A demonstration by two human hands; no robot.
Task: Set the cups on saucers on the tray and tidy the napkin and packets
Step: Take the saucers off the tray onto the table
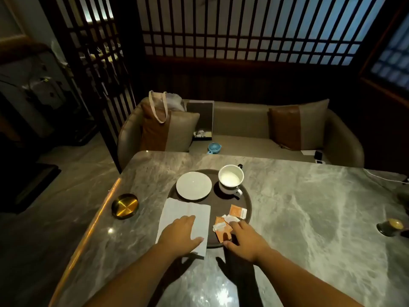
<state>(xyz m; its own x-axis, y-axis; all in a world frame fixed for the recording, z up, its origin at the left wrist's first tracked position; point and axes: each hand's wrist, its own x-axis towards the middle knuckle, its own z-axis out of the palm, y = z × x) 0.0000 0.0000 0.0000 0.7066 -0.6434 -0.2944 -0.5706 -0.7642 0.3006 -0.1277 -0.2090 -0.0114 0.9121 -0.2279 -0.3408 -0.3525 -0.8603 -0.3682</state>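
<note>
Both hands lie flat, left hand (180,232) on the napkin (186,220), right hand (244,238) on packets (223,227) at the tray's (247,202) 6 o'clock rim, where a careless sweep risks scattering them onto the worktop (309,207).

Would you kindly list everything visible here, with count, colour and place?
tray: one, dark brown, round, on the table
table: one, grey marble
saucer: one, white, empty, tray's left
cup: one, white, tray's right, not on the saucer
napkin: one, white, overlapping the tray's left edge
packets: several, orange and white, near side of the tray
dish: one, gold, table's left edge
sofa: one, beige, behind the table
cushions: two, orange and beige, on the sofa
fan: one, blue, on the sofa
left hand: flat on the napkin
right hand: on the packets
</note>
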